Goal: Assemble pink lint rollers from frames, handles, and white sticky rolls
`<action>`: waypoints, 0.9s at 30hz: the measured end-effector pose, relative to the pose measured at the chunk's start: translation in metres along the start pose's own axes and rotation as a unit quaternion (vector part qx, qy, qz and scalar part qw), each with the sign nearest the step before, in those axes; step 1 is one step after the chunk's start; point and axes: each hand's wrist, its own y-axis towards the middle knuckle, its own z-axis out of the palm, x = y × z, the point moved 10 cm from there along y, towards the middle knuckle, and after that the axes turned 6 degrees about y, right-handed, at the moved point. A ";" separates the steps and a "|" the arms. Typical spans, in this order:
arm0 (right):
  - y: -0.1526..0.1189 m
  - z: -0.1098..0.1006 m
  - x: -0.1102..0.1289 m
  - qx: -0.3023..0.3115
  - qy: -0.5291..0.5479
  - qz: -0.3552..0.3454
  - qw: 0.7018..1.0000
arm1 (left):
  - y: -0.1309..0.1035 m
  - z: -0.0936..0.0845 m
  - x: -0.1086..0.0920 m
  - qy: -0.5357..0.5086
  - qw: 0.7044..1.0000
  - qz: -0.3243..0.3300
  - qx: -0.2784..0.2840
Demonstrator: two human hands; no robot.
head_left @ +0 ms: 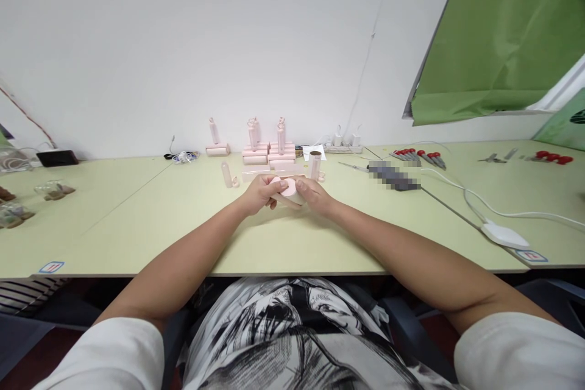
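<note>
My left hand [265, 193] and my right hand [315, 194] are both closed round a pale pink cylinder [290, 189] with a flat round end, held just above the table. Both thumbs press at its round end, and a pale strip or edge shows beneath it. The fingers partly cover the piece, so its exact kind is unclear. Just beyond my right hand stands an open-topped pink tube [314, 166] with a dark inside. A small pink bottle [226, 175] stands beyond my left hand, with a little looped cap [235, 182] beside it.
Pink tube boxes [256, 156] lie stacked by the wall, with several pink bottles [281, 137] on top. To the right are a blurred-out dark tool [393, 175], red-handled tools [420, 156], a white cable and a white flat device [505, 234]. A power strip [342, 149] sits behind.
</note>
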 end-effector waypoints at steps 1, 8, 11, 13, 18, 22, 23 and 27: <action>0.000 0.000 -0.001 0.002 0.004 0.004 1.000 | 0.000 0.001 0.000 0.004 1.000 -0.001 0.002; -0.003 -0.019 -0.015 -0.075 -0.070 0.021 0.995 | -0.001 -0.002 0.001 0.041 0.999 -0.020 0.024; -0.006 -0.027 -0.023 -0.103 -0.118 0.049 0.986 | -0.003 -0.001 0.006 0.054 0.996 -0.047 0.056; -0.007 -0.031 -0.025 -0.113 -0.147 0.064 0.981 | -0.005 0.000 0.010 0.048 0.994 -0.070 0.072; -0.007 -0.032 -0.024 -0.109 -0.201 0.091 0.969 | -0.005 0.001 0.017 0.041 0.991 -0.090 0.092; -0.007 -0.032 -0.022 -0.104 -0.221 0.106 0.964 | -0.004 0.001 0.020 0.050 0.990 -0.102 0.082; -0.007 -0.032 -0.022 -0.106 -0.225 0.110 0.962 | -0.004 0.001 0.020 0.052 0.990 -0.103 0.078; -0.007 -0.035 -0.023 -0.112 -0.242 0.123 0.956 | -0.003 0.001 0.019 0.056 0.992 -0.097 0.056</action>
